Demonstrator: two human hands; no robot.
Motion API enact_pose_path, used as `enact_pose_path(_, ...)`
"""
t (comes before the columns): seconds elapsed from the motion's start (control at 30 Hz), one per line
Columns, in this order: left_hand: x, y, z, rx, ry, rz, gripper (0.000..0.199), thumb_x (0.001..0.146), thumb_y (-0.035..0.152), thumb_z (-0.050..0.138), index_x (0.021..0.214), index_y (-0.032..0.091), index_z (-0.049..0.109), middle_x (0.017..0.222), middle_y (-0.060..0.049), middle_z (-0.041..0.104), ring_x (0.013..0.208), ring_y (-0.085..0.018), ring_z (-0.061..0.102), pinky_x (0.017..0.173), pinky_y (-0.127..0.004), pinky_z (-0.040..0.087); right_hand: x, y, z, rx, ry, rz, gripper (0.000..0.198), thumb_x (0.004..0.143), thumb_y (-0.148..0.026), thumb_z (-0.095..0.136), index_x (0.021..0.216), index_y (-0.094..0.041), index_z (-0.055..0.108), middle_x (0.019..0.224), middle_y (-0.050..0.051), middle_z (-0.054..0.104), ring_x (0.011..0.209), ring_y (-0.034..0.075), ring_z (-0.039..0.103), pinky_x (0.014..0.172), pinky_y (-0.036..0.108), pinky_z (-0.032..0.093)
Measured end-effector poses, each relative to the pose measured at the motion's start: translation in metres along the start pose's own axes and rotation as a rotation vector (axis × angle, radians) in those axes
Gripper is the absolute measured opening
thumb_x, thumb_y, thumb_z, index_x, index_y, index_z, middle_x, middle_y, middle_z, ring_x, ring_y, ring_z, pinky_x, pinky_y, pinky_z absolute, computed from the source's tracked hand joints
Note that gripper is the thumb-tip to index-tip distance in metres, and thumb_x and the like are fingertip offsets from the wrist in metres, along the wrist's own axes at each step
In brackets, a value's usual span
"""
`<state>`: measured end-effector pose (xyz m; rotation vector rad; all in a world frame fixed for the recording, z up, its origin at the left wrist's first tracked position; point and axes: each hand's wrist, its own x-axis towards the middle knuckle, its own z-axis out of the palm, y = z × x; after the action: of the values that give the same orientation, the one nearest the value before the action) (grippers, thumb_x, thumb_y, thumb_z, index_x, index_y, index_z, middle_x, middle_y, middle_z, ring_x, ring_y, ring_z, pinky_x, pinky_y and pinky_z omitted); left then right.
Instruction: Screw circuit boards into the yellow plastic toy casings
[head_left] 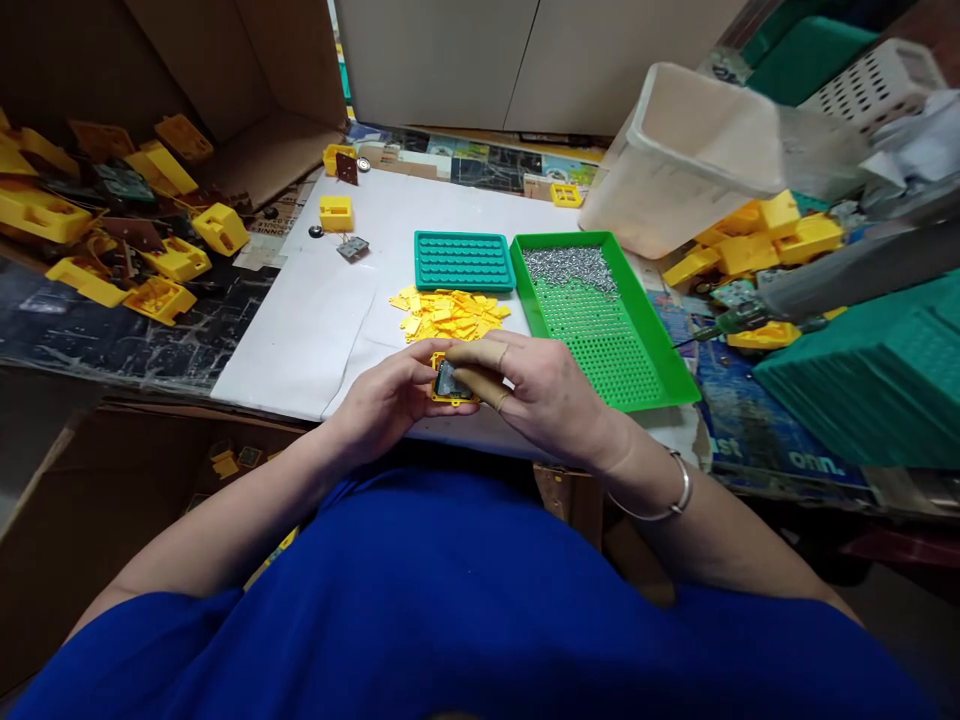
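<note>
Between my hands, above the front edge of the white sheet, is a small yellow plastic housing (454, 402) with a dark circuit board (448, 380) inside it. My left hand (390, 397) grips the housing from the left side. My right hand (536, 390), with tan covers on its thumb and a finger, presses its fingertips onto the board from the right. The exact contact under those fingertips is hidden. Just beyond my hands lies a pile of flat yellow plastic pieces (454, 316).
Behind the pile sits a teal ridged tray (465, 262); to its right, a green perforated tray (600, 345) holds many small metal screws (570, 268). A translucent bin (682, 160) stands back right, near a screwdriver (731, 320). Yellow housings (180, 260) with wired boards crowd the left.
</note>
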<state>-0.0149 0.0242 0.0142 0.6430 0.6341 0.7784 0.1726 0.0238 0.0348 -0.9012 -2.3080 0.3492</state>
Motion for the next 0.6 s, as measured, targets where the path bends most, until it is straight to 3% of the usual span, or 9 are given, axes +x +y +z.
enact_pose_path(0.23,-0.001,-0.003,-0.001,0.091,0.005,0.03,0.032,0.076,0.013,0.063,0.107,0.017,0.071,0.115,-0.006,0.068,0.101,-0.022,0.065,0.092,-0.041,0.057,0.005,0.002,-0.002,0.056,-0.04,0.107,0.019,0.095,-0.021,0.058,0.106,-0.017,0.074,0.091,0.007,0.076,0.081,0.017,0.069,0.072,0.028,0.053)
enact_pose_path(0.37,-0.002,-0.008,-0.006,0.088,-0.003,0.083,0.033,0.079,0.012,0.065,0.109,0.024,0.072,0.127,-0.002,0.065,0.109,-0.021,0.063,0.092,-0.035,0.057,-0.001,0.002,0.008,-0.004,0.091,0.068,0.015,0.095,-0.023,0.06,0.093,-0.017,0.073,0.08,0.005,0.068,0.074,0.016,0.062,0.068,0.029,0.05)
enact_pose_path(0.47,-0.004,-0.012,-0.009,0.119,-0.053,0.083,0.035,0.083,0.014,0.064,0.114,0.028,0.071,0.132,-0.001,0.062,0.118,-0.022,0.06,0.094,-0.035,0.056,-0.006,0.003,0.012,-0.011,0.159,0.047,0.012,0.093,-0.024,0.063,0.088,-0.019,0.072,0.084,0.005,0.062,0.079,0.017,0.057,0.071,0.031,0.05)
enact_pose_path(0.6,-0.004,-0.015,-0.009,0.152,-0.074,0.056,0.033,0.085,0.017,0.065,0.116,0.025,0.071,0.136,-0.003,0.06,0.119,-0.025,0.06,0.094,-0.038,0.058,-0.006,0.009,0.011,0.076,0.099,0.022,0.012,0.093,-0.021,0.062,0.086,-0.018,0.07,0.085,0.004,0.057,0.077,0.015,0.056,0.068,0.028,0.049)
